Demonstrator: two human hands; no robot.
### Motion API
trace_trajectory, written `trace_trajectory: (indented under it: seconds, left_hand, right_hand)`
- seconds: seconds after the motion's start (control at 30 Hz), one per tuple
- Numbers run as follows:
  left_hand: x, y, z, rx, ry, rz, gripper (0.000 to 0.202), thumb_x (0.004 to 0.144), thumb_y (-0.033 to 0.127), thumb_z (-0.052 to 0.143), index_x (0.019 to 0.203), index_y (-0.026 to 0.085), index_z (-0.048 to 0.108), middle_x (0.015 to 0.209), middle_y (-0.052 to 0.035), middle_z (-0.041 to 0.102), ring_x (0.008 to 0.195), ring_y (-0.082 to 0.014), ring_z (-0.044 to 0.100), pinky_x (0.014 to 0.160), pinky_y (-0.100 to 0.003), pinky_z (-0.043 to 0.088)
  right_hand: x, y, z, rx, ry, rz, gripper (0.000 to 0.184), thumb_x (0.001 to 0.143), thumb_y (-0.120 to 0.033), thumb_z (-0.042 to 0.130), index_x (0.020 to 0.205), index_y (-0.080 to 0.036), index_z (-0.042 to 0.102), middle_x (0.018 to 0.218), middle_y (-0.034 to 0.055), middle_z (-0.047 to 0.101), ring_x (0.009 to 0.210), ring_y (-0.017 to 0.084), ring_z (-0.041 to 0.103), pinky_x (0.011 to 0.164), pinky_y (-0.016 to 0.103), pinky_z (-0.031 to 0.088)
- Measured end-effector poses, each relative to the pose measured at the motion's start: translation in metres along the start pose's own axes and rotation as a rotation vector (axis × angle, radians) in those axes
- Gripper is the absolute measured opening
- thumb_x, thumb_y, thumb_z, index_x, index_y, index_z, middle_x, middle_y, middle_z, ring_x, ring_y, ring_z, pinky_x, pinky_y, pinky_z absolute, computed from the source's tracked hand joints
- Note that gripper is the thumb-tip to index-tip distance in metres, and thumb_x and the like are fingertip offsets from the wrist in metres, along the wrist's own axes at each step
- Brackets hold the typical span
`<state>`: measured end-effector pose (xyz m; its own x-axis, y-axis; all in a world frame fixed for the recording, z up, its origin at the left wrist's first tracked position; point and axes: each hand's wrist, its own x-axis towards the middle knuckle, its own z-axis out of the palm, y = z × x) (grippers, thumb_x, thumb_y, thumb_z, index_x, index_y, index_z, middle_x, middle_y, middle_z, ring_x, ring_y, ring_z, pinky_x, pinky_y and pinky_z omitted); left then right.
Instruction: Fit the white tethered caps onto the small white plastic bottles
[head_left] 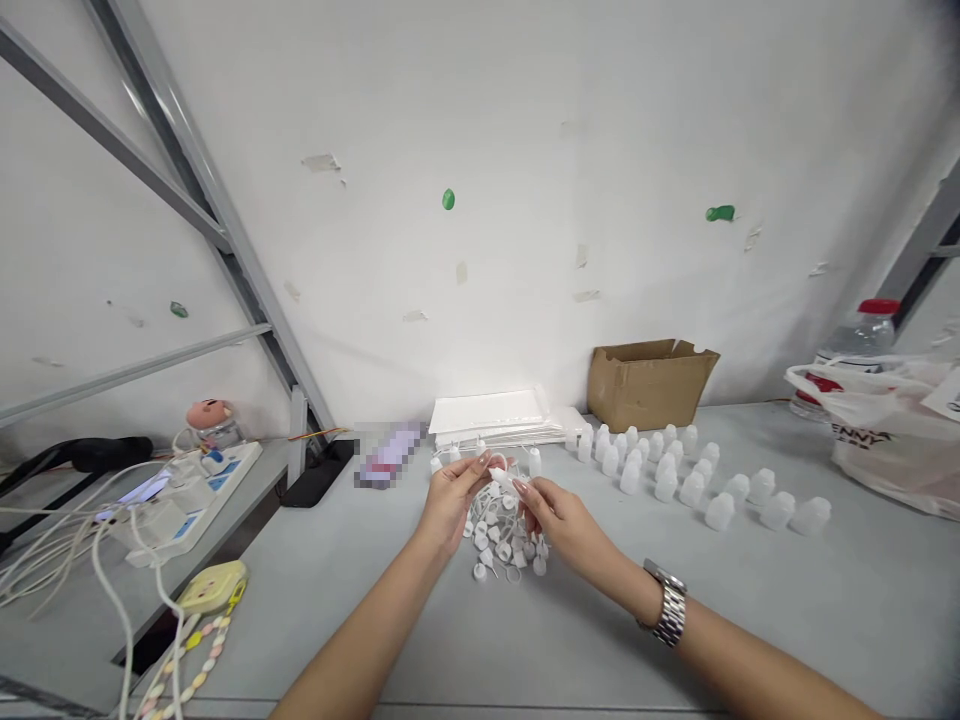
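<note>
My left hand [452,499] and my right hand [559,510] (the one wearing the silver watch [666,603] on its wrist) have fingertips nearly closed, both pinching a small white piece [501,477] right over the heap of white caps [491,532] mid-tabletop [600,660]! Off to the right, translucent bottles [665,485] stand in loose rows, a cardboard box [649,392] behind them by the tabletop's back edge.

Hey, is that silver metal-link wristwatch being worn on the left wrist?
No, the silver metal-link wristwatch is fastened around the wrist behind the right hand, while the wrist behind the left hand is bare.
</note>
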<state>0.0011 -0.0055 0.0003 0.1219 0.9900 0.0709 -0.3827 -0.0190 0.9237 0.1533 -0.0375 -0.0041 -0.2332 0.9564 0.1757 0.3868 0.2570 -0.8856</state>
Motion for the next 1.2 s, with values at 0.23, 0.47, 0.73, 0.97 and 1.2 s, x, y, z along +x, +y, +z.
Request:
trace_trajectory:
  seconds: [0.23,0.47,0.73,0.97,1.2]
  left_hand:
    - [-0.001,0.007,0.000,0.100,-0.069,0.043,0.026,0.070,0.036,0.066,0.081,0.013,0.070,0.095,-0.0105,0.071,0.101,-0.0239,0.060,0.096,-0.037,0.038]
    - [0.003,0.004,-0.009,0.718,0.135,0.283,0.030,0.077,0.040,0.054,0.098,0.022,0.064,0.106,-0.0066,0.064,0.096,-0.0199,0.058,0.087,-0.034,0.042]
    - [0.004,-0.019,-0.016,1.243,-0.048,0.261,0.024,0.079,0.030,0.048,0.097,0.022,0.062,0.092,-0.0049,0.055,0.086,-0.0195,0.056,0.079,-0.034,0.044]
    - [0.001,-0.016,-0.013,1.336,-0.063,0.256,0.026,0.080,0.028,0.045,0.099,0.021,0.062,0.093,-0.0056,0.055,0.088,-0.0206,0.054,0.080,-0.034,0.042]
    - [-0.001,-0.014,-0.011,1.368,-0.060,0.242,0.028,0.081,0.028,0.044,0.101,0.020,0.061,0.095,-0.0066,0.055,0.092,-0.0215,0.054,0.079,-0.033,0.042]
  right_hand:
    - [0.002,0.004,-0.007,-0.151,-0.039,-0.167,0.024,0.089,-0.038,0.038,0.087,-0.020,0.054,0.071,0.0015,0.060,0.065,0.017,0.055,0.062,0.028,0.042]
    - [0.033,0.030,-0.059,-0.355,0.458,-0.115,0.026,0.077,-0.041,0.055,0.083,-0.016,0.063,0.078,0.0054,0.050,0.075,0.021,0.051,0.068,0.032,0.041]
    - [0.040,0.054,-0.052,-0.535,0.241,0.121,0.010,0.074,-0.025,0.055,0.071,-0.017,0.052,0.063,0.0007,0.055,0.057,0.014,0.050,0.052,0.024,0.031]
    - [0.042,0.068,-0.041,-0.587,0.175,0.133,0.010,0.073,-0.023,0.059,0.069,-0.015,0.054,0.067,0.0054,0.061,0.061,0.017,0.053,0.052,0.025,0.029]
    - [0.041,0.055,-0.063,-0.499,0.105,0.153,0.036,0.075,-0.034,0.060,0.103,-0.012,0.057,0.081,0.0056,0.065,0.063,0.015,0.059,0.054,0.023,0.038]
